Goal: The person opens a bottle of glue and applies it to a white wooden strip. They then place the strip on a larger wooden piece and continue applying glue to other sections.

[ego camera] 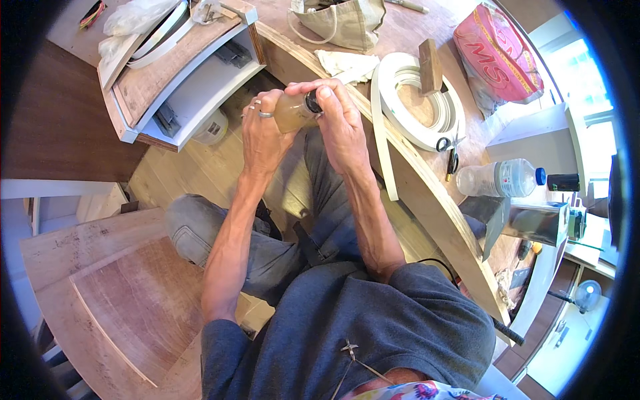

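My left hand point(265, 125), with rings on its fingers, is wrapped around the body of a small bottle point(292, 112) of cloudy, yellowish liquid. The bottle lies tilted between both hands, its dark cap point(313, 101) towards the right. My right hand point(342, 120) grips the cap end, with the thumb against the cap and the fingers curled over the top. Whether the cap is loose cannot be told. Just right of my hands, on the workbench, lies a coil of white edge banding point(390, 112), one end hanging over the bench edge. A crumpled white cloth point(345, 62) lies behind it.
A plywood-edged workbench point(425, 200) curves along the right, bearing scissors point(452, 162), a wooden block point(430, 67), a plastic bottle point(505, 177), a canvas bag point(350, 22) and a pink package point(500, 55). An open cabinet point(220, 85) stands at upper left, a wooden panel point(135, 295) at lower left.
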Available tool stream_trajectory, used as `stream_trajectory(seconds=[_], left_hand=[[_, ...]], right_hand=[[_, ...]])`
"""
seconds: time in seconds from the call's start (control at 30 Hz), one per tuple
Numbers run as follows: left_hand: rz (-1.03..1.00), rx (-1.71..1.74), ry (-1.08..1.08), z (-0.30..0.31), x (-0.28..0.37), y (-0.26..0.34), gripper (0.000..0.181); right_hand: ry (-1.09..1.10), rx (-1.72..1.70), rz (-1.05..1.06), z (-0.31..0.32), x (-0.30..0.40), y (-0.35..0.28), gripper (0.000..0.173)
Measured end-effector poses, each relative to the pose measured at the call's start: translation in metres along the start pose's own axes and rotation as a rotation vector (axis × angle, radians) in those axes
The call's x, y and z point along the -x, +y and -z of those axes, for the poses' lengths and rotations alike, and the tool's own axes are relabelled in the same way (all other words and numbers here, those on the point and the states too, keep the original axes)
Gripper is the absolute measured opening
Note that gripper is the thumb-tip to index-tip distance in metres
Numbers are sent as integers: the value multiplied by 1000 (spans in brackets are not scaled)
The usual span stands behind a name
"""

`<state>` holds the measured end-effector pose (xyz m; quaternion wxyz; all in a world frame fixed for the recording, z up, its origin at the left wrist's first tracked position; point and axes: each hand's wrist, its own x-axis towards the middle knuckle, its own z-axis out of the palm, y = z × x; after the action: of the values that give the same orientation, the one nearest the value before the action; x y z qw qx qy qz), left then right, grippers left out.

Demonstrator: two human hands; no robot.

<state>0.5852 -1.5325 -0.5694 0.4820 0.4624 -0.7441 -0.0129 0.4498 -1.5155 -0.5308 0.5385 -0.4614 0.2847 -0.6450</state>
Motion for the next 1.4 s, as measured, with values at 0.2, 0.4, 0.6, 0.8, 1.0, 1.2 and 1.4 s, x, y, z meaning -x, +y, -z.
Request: stream_trajectory(seconds=[0.2, 0.4, 0.6, 0.8, 1.0, 1.2, 1.4], left_hand=[[29, 4, -70, 0, 2, -2, 64], [210, 178, -184, -2, -1, 9, 65], [231, 135, -168, -1, -1, -2, 65], [66, -23, -127, 6, -7, -1, 65], [-15, -122, -120, 14, -9, -4, 62], [15, -116, -192, 13, -8, -6, 59], [132, 38, -241, 9, -6, -2, 61]], right_hand=[[59, 35, -33, 5, -2, 4, 33], [58, -132, -112, 14, -2, -8, 41], [53, 246, 48, 21, 0, -21, 31], [16, 332, 75, 34, -2, -22, 24], [-32, 373, 16, 39, -5, -37, 16], [16, 703, 275, 34, -3, -29, 10], [7, 786, 324, 33, -3, -21, 14]])
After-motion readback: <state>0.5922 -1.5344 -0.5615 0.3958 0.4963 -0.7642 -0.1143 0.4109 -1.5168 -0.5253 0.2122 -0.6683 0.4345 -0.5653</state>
